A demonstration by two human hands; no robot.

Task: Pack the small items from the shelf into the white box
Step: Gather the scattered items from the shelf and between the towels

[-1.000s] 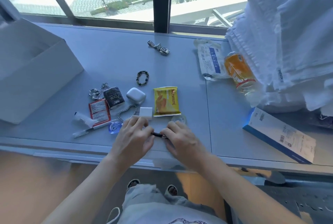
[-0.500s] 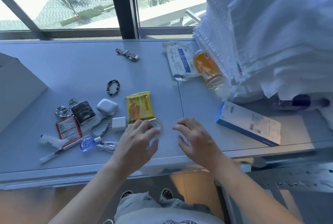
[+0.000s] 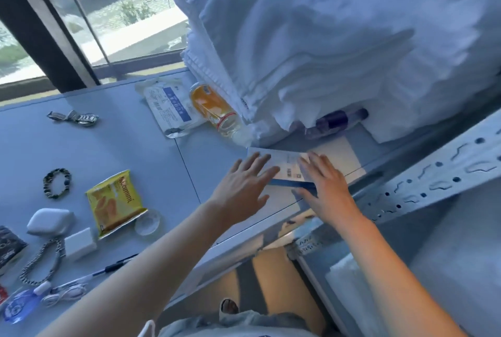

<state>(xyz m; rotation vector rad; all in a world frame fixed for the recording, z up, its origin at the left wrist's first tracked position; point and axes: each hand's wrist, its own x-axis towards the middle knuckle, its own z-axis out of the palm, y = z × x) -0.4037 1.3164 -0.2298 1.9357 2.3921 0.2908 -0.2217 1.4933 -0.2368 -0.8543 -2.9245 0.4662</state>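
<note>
A flat blue-and-white carton [image 3: 290,167] lies on the grey shelf [image 3: 108,146] near its front right edge. My left hand [image 3: 244,184] hovers with straight spread fingers at the carton's left end. My right hand [image 3: 324,187] lies flat over its right part, fingers straight. Left of them rest a yellow snack packet [image 3: 115,202], a clear round lid [image 3: 147,224], a white earbud case [image 3: 50,221], a white adapter [image 3: 80,243], a bead bracelet [image 3: 57,183], a braided cord [image 3: 40,263], a pen [image 3: 108,269] and a metal watch band [image 3: 73,118]. The white box is out of view.
A tall stack of folded white towels [image 3: 325,52] fills the right back. Against it lie an orange drink bottle [image 3: 214,108], a white pouch [image 3: 169,107] and a dark bottle [image 3: 339,121]. A perforated metal rail [image 3: 433,179] runs right.
The view has swung right and the white box has left the frame. Both hands let go of the pen near the snack packet and moved right onto the blue-and-white carton.
</note>
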